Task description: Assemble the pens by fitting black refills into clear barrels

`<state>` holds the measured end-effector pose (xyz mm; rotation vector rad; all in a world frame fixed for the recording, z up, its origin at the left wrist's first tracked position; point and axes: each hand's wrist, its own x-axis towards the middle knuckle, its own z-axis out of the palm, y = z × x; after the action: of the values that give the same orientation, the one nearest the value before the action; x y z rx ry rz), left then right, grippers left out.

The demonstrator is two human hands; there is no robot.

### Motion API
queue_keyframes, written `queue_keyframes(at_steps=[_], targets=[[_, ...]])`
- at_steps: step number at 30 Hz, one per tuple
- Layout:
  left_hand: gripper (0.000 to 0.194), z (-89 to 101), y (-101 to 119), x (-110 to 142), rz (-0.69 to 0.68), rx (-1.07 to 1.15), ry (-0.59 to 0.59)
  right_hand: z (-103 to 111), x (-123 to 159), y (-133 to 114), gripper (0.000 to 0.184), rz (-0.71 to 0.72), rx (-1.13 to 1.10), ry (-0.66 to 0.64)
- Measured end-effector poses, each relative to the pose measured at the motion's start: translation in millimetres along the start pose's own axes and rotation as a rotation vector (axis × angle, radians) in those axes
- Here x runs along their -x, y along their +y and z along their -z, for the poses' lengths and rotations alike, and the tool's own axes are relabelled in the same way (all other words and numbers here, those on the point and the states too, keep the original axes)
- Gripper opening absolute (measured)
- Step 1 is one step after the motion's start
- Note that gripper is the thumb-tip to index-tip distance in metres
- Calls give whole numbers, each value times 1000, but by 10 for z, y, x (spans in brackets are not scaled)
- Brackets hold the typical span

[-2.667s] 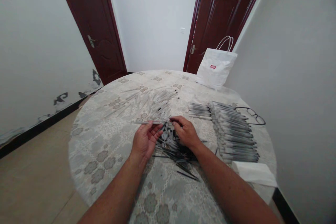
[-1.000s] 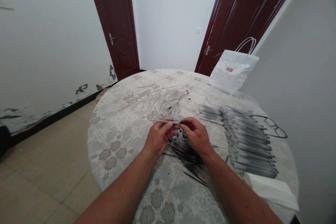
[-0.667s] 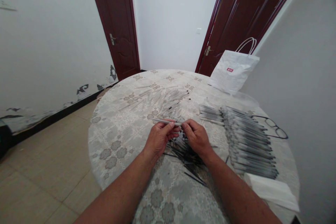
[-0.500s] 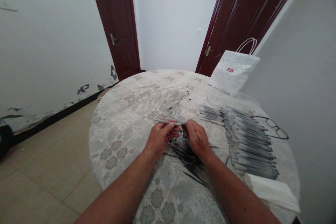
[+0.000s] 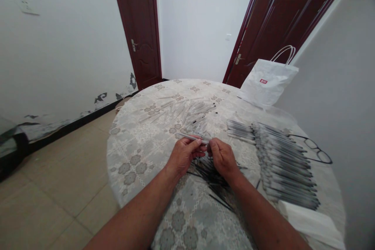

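Note:
Between thumb and fingers, my left hand point(image 5: 184, 155) holds a slim, pale pen barrel point(image 5: 186, 136) that points out to the left. My right hand point(image 5: 224, 159) is closed in a pinch at the barrel's right end; its fingertips hide what lies between them. Under and in front of both hands lies a loose heap of thin black pen refills point(image 5: 215, 183). Beyond my hands, many clear pen barrels point(image 5: 187, 110) are spread over the table, with a few small black plugs point(image 5: 216, 113) near them.
Rows of pens with dark insides point(image 5: 293, 175) are stacked at the right, beside a smaller row point(image 5: 240, 129). Eyeglasses point(image 5: 319, 151) lie past them. A white paper bag point(image 5: 268, 82) stands at the back right. Folded white paper point(image 5: 313, 222) lies at the near right of the round table point(image 5: 129, 146).
The view has swung slightly left, so everything appears further right. Both hands stay together at the barrel, with the right fingers slightly closer around its end.

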<state>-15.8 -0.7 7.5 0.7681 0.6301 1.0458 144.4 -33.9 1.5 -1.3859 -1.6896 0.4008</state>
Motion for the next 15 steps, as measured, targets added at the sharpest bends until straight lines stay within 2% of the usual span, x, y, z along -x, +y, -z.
queue_keyframes(at_steps=[2, 6, 9, 15], targets=[[33, 5, -6, 0, -8, 4, 10, 6, 15, 4, 38, -5, -39, 23], [32, 33, -31, -12, -33, 14, 10, 24, 36, -3, 18, 34, -62, 69], [32, 53, -52, -20, -35, 18, -7, 25, 36, -5, 15, 60, -16, 35], [34, 46, -59, -7, -7, 16, -32, -2, 45, 45, 37, 27, -46, -39]])
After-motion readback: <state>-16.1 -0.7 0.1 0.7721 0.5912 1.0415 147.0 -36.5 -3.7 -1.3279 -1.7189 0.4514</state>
